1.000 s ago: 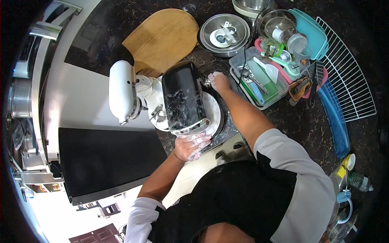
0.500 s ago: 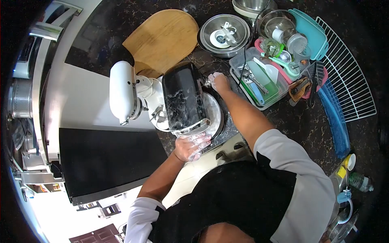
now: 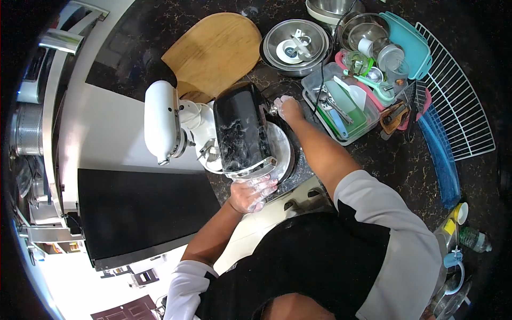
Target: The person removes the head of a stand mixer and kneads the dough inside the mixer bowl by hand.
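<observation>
A black box-shaped appliance (image 3: pixel 242 120) dusted with white powder stands on the counter, with a shiny metal bar (image 3: pixel 250 169) along its near edge. At its right side my right hand (image 3: pixel 288 108), floury, is closed around a small metal knob (image 3: pixel 273 110), mostly covered by my fingers. My left hand (image 3: pixel 253 193), also coated in white, lies against the near edge just below the bar, fingers stretched out to the right. Beneath and beside the appliance is a round floury metal plate or pan (image 3: pixel 280 149). What lies under my left fingers is hidden.
A white stand mixer (image 3: pixel 161 122) stands left, a wooden board (image 3: pixel 213 50) behind. Metal bowls (image 3: pixel 296 34) hold white parts. A clear plastic bin (image 3: pixel 349 136) with utensils sits right, near a white wire rack (image 3: pixel 458 96). A black cord (image 3: pixel 323 69) hangs across the bin.
</observation>
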Demonstrator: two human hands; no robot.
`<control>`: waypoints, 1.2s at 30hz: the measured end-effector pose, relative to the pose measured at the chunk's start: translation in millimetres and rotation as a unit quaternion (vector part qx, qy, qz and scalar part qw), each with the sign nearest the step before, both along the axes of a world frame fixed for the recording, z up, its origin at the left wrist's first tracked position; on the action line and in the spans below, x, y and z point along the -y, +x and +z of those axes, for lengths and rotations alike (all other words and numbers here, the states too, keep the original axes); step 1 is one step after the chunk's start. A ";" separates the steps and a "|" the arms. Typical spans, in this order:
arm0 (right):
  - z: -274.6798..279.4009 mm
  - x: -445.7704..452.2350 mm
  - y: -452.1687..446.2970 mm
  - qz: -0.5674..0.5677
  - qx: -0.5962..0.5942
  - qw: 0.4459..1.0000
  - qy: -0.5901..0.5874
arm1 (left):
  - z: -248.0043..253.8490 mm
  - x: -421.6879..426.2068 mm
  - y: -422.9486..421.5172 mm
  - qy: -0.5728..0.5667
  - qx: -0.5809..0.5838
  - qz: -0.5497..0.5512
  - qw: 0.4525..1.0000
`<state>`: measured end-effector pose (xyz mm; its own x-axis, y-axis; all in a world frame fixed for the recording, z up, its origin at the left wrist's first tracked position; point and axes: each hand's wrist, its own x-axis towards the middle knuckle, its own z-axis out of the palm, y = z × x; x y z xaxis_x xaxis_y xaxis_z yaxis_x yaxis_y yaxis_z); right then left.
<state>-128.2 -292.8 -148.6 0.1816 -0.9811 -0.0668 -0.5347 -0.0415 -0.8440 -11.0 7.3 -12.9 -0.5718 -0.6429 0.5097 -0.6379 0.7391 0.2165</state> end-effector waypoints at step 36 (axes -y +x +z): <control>-0.2 -0.2 -0.5 -0.014 0.004 1.000 -0.004 | 1.4 -0.7 1.1 0.004 0.001 -0.002 1.000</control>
